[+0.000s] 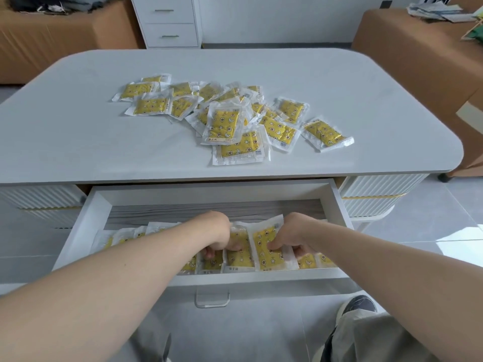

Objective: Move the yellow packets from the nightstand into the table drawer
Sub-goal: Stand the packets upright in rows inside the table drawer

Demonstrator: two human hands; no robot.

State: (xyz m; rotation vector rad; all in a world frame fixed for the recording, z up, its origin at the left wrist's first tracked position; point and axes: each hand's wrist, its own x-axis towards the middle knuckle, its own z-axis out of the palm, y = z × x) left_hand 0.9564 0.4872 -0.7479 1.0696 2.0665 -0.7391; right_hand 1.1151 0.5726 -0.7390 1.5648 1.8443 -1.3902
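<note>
Yellow packets (230, 118) heaped on counter (78, 126), 12 o'clock; in drawer (332, 194) at 6, left hand (218, 235) grips packet row (237, 254), right hand (292, 235) pinches upright packet (264, 246).

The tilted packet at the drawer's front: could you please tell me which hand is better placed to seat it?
Right, probably: the right hand already pinches that packet, while the left hand grips neighbouring packets further left in the drawer.

My pale grey tabletop (78, 131) has rounded corners. A loose heap of yellow packets (224, 124) lies on it, right of the middle, many overlapping. Under its near edge the open drawer (86, 226) carries a row of packets (237, 254) along its front.
</note>
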